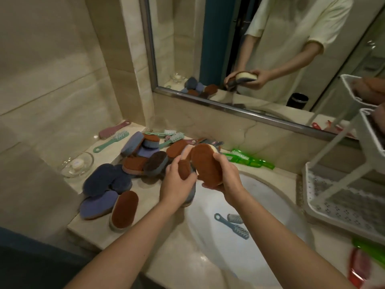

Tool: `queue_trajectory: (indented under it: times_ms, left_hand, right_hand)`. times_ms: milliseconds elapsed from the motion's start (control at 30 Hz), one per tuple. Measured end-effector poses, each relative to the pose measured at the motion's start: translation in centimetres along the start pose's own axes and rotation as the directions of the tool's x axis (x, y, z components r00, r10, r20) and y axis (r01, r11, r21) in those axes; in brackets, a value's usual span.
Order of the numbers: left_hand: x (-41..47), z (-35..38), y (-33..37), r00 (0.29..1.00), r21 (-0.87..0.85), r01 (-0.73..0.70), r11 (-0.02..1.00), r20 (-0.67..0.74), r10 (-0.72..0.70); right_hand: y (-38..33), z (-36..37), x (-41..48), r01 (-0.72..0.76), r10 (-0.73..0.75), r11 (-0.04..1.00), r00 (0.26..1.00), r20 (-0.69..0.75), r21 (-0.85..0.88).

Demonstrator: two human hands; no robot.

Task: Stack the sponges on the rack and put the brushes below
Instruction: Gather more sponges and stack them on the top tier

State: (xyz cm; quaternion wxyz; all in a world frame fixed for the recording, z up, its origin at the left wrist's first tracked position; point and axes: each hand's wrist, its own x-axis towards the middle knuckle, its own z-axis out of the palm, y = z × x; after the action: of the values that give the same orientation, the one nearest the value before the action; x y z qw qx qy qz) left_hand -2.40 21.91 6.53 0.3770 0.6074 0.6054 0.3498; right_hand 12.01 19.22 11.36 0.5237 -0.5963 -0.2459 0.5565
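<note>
Seemingly mid-sorting, in the head view: a person stands at a bathroom desk (145, 197), both bare forearms reaching forward over a white sink (204, 240). Above the sink's left rim, the left hand (177, 182) closes its grip round a small brown sponge (184, 168), knuckles up (a grey-blue pad seems to hang beneath the palm, though I cannot tell whether it is held too). Just to its right, over the sink's back rim, the right hand (228, 176) grips a large brown sponge (206, 165) by its right edge, tilted so the fuzzy face shows. The two sponges nearly touch.

Left of the sink, a sponge pile (125, 174) of brown, blue and purple pads sprawls on the desk, with a pink brush (114, 128) and a mint brush (110, 141) beyond it. Behind the sink lie green brushes (250, 159); inside the sink lies a teal brush (232, 226). Right of the sink stands the white rack (341, 205), its lower tray showing no brushes, its upper basket cut off by the frame edge.

The step in hand looks like gathering sponges into a stack for the rack. Next, I judge, both hands must press the pair together, then carry it right of the sink and up to the upper basket, keeping the stack level.
</note>
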Motion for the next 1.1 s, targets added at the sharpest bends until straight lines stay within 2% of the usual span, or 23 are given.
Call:
queue_trajectory:
  times_ms: [100,233,433,667,833,1100]
  left_hand:
    - [-0.5,2.0,2.8,0.996,-0.102,-0.083,0.991,0.027,0.086]
    - [-2.2,5.4,6.0,0.99,-0.074,-0.139,0.988,-0.011,0.139]
    - [-5.6,10.0,11.2,0.98,-0.138,-0.183,0.973,0.051,0.192]
    - [-9.2,13.0,15.7,0.963,-0.124,-0.262,0.957,0.03,0.267]
    - [-11.6,14.1,18.9,0.942,-0.149,-0.333,0.931,0.001,0.337]
    - [-13.8,16.1,25.0,0.91,-0.234,-0.412,0.881,-0.043,0.413]
  right_hand:
    - [-1.3,-3.2,-1.5,0.059,-0.058,0.998,0.998,-0.035,0.016]
    - [-2.7,-7.9,-3.8,0.083,-0.08,0.996,0.987,-0.14,0.018]
    - [-4.3,-15.0,-7.0,0.202,-0.197,0.979,0.957,-0.214,0.0]
    - [-6.3,-20.1,-10.7,0.351,-0.369,0.929,0.909,-0.194,-0.119]
    - [-7.4,-22.3,-12.5,0.467,-0.49,0.861,0.868,-0.079,-0.201]
    - [-10.9,-26.5,-15.0,0.553,-0.616,0.76,0.781,-0.104,-0.342]
